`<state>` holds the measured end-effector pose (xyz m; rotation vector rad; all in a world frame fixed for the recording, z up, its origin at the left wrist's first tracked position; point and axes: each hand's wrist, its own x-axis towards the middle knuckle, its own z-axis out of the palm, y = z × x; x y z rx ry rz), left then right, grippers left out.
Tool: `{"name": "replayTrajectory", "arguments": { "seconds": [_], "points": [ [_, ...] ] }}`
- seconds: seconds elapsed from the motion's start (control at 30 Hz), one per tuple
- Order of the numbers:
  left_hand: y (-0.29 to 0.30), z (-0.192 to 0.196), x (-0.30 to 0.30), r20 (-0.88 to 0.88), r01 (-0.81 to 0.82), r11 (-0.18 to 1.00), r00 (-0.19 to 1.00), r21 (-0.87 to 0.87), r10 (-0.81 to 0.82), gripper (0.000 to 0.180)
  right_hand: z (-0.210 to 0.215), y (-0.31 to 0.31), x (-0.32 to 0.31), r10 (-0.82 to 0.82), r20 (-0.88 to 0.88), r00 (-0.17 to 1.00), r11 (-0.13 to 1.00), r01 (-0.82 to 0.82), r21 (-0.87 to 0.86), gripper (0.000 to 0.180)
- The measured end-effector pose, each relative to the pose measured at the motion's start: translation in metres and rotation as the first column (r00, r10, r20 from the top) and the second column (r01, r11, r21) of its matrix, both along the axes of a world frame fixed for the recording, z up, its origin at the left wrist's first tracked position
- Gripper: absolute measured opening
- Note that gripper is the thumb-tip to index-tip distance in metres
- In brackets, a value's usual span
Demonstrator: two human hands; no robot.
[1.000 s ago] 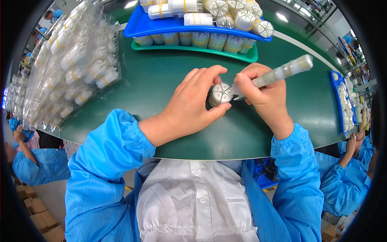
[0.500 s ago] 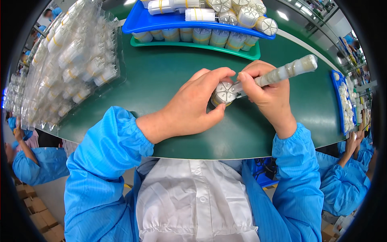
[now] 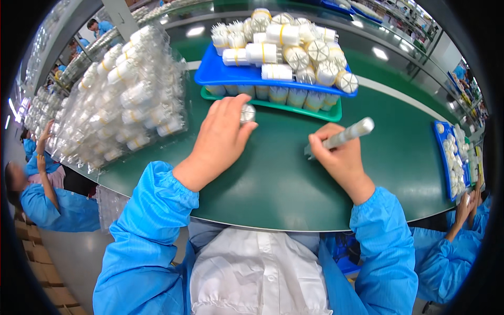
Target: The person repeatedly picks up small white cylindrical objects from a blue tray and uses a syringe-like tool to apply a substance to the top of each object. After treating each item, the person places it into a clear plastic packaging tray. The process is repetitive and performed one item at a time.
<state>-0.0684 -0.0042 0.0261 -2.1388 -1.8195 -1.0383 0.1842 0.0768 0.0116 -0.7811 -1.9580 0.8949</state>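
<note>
My left hand [image 3: 218,139] is closed round a short white cylinder [image 3: 247,113] whose round end is split into wedge-shaped segments. It holds this piece just in front of the stacked trays. Further right, above the green tabletop [image 3: 278,184], my right hand [image 3: 338,157] grips a tool by its thick handle [image 3: 350,131], which is wrapped in greyish-white material. A narrow tip sticks out below the fingers, too blurred to make out. The two hands are well apart, and the tool does not touch the cylinder.
A blue tray [image 3: 210,75] heaped with similar white cylinders rests on a green tray [image 3: 283,106] of more. Clear plastic blister packs [image 3: 126,100] full of banded white pieces are stacked at left. Another blue tray [image 3: 445,157] lies at far right. Co-workers in blue sit on both sides.
My left hand has carried the cylinder left and away from me, off the tool. My right hand keeps the tool and has drawn slightly nearer to me. The view has shifted too.
</note>
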Motion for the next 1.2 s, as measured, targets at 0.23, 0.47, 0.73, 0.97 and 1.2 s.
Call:
{"name": "replayTrajectory", "arguments": {
  "seconds": [0.23, 0.47, 0.73, 0.97, 1.2],
  "points": [
    [0.0, 0.004, -0.022, -0.134, -0.125, 0.992, 0.983, 0.023, 0.127, 0.039, -0.006, -0.004, -0.006, 0.031, 0.135, 0.99, 0.997, -0.041, 0.073, 0.015],
    [0.06, 0.064, -0.003, -0.274, -0.042, 0.943, 0.952, 0.329, 0.138, 0.04, -0.007, -0.001, -0.003, 0.011, 0.145, 0.989, 0.993, -0.028, 0.117, 0.016],
    [0.097, 0.051, -0.013, -0.143, -0.083, 0.98, 0.984, 0.18, 0.11, 0.047, -0.006, 0.005, -0.002, -0.03, 0.154, 0.988, 0.996, 0.018, 0.082, 0.016],
    [0.057, 0.077, -0.009, -0.243, -0.069, 0.986, 0.964, 0.153, 0.105, 0.045, -0.006, 0.007, 0.001, -0.044, 0.125, 0.991, 0.988, 0.024, 0.152, 0.016],
    [0.009, 0.018, 0.036, 0.417, 0.326, 0.935, 0.876, -0.139, -0.243, 0.048, 0.019, -0.01, -0.001, -0.028, -0.127, 0.991, 0.947, -0.014, -0.322, 0.017]
  ]
}}
